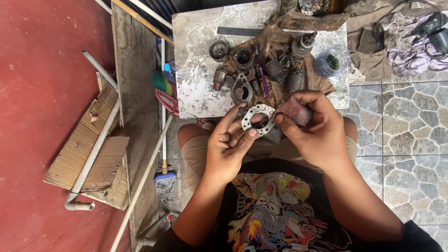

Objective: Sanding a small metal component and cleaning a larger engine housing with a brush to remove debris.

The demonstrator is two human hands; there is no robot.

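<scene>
Outdoors, a red floor (pixel 42 116) is seen at one side and stone paving (pixel 406 135) at the other, with a low marble slab (pixel 196 60) set between them in front of a seated person. A brown cloth (pixel 275 42) is spread over the slab, and dismantled motor parts (pixel 242 70) are scattered on it: round housings, a small armature (pixel 219 77), a rotor (pixel 302 44) and a purple pen (pixel 261 72). A clear jar (pixel 332 60) is stood at the cloth's far corner.

A flat metal ring plate (pixel 258 120) is held up over the lap, just short of the slab's near edge. It is pinched by the left hand (pixel 228 147): the thumb is laid on the plate's lower rim, and the fingers are curled behind its left side, closed narrowly on it. The plate's round centre hole is left uncovered, just beyond the thumb tip.

A reddish-brown pad of sandpaper (pixel 294 110) is gripped by the right hand (pixel 317 133), clamped between thumb and bent fingers. The pad is pressed against the plate's right edge, so the fingertips of both hands are brought nearly together.

Beyond the left fingers, a broom (pixel 164 93), white pipes (pixel 100 135) and torn cardboard (pixel 86 158) are laid on the floor. Past the right fingers, crumpled cloth (pixel 410 46) and a dark device with cables (pixel 431 28) are seen on the paving.
</scene>
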